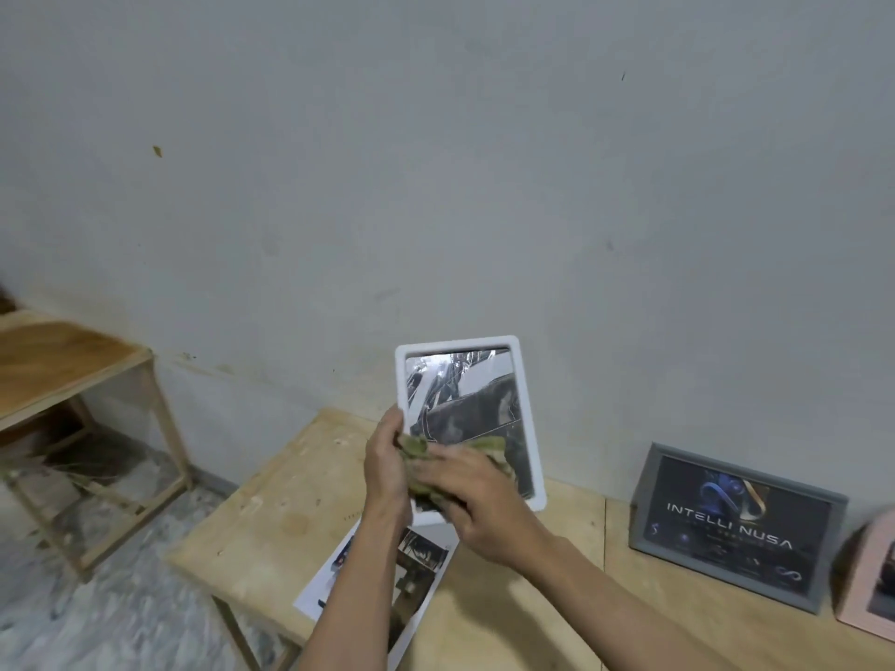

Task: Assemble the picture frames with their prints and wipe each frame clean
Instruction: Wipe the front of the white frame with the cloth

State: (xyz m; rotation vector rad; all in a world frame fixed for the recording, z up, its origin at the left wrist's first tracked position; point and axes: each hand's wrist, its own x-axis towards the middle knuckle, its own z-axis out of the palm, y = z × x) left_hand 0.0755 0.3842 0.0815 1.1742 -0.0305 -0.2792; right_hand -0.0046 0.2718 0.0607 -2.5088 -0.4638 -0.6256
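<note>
A white picture frame (525,380) with a dark print under glass is held upright above the wooden table (271,501). My left hand (385,464) grips the frame by its left edge. My right hand (477,501) presses a crumpled green cloth (421,447) against the lower part of the glass, fingers curled over the cloth. The frame's bottom left corner is hidden behind my hands.
Loose prints (411,573) lie on the table under my forearms. A grey frame (736,525) with a dark "INTELLI NUSA" print leans on the wall at right, and a pink frame (871,588) stands at the right edge. A second wooden table (72,360) stands at left.
</note>
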